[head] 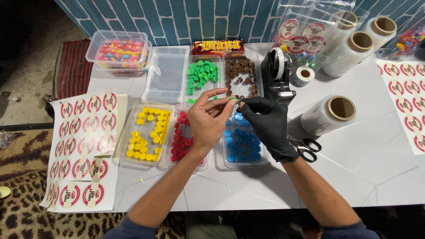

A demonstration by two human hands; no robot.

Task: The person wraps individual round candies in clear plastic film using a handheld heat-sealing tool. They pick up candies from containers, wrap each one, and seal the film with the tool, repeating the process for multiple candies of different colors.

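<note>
My bare left hand [208, 121] and my black-gloved right hand [268, 126] meet over the trays and pinch one small green piece [234, 101] between their fingertips. Below them lie clear trays of small round pieces: yellow [148, 132], red [180, 137] and blue [241, 141]. Further back are a tray of green pieces [201, 75] and a tray of brown pieces [241, 75]. An empty clear tray [167, 75] stands left of the green one.
Round red-and-white sticker sheets lie at left [82, 150] and right [407, 102]. A black tape dispenser [276, 73], scissors [305, 148], rolls of clear film [330, 114], a tub of multicoloured pieces [119, 51] and a wrapped chocolate bar [218, 46] surround the trays.
</note>
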